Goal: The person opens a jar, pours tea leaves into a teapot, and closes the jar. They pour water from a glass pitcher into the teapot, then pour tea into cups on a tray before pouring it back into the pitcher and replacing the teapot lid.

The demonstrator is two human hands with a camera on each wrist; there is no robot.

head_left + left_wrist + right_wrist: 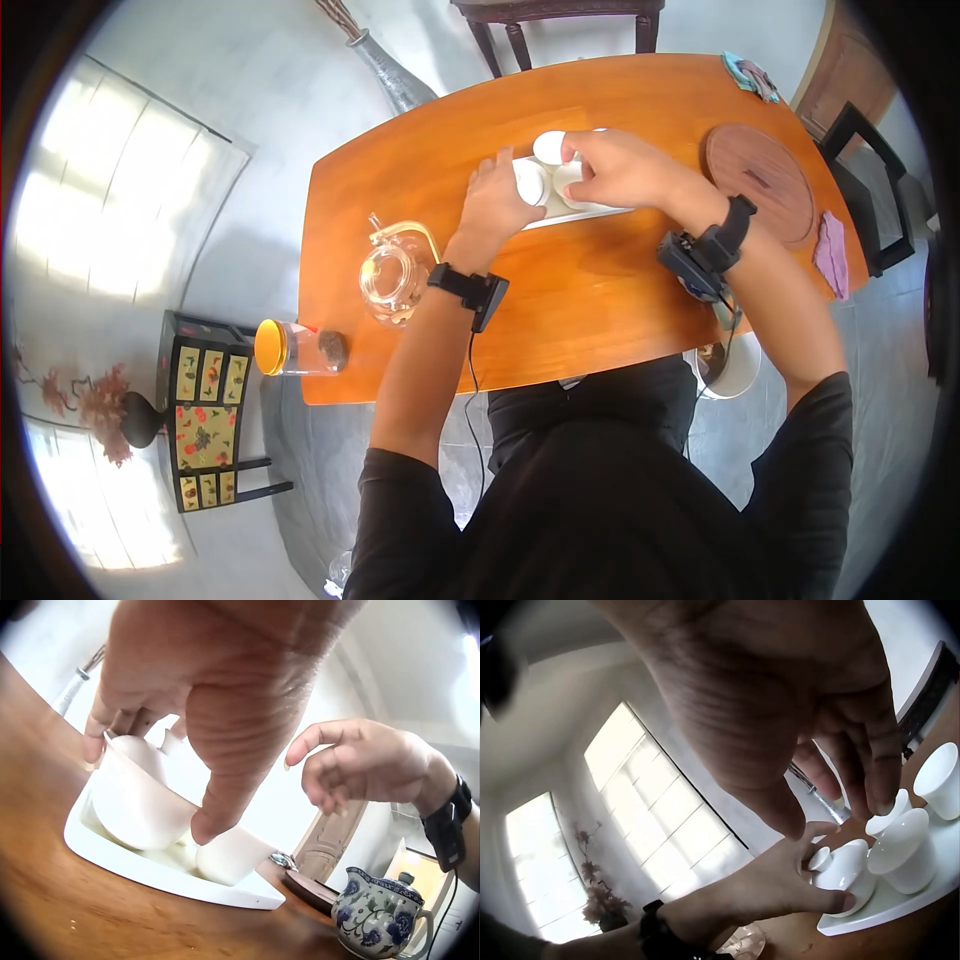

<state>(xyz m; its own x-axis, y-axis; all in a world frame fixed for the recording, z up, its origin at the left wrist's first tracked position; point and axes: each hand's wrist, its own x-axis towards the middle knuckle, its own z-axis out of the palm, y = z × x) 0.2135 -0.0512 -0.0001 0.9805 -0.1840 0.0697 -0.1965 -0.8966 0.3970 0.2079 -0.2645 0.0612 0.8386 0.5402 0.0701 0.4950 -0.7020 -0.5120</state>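
A person in a black shirt works with 2 hands over a white tray (580, 216) on a wooden table (590, 300), at the upper centre of the head view. The left hand (492, 195) grips a white lidded bowl (849, 876), thumb on 1 side and fingers on the other, at the tray's near end in the right wrist view. The right hand (630, 170) hangs above the white cups, its thumb and fingers apart and loosely bent, holding nothing.

There are 3 uncovered cups (905, 856) grouped beside the bowl at the right edge of the right wrist view; whether all 3 stand on the tray cannot be told.

A glass teapot (388, 285) sits left of centre in the head view, with a yellow-lidded jar (300, 350) at lower left. A round wooden board (760, 180) lies at upper right, near a purple cloth (830, 255) at the table's edge. A blue-flowered pot (379, 919) stands at the lower right of the left wrist view. A chair (560, 12) is at the top of the head view.
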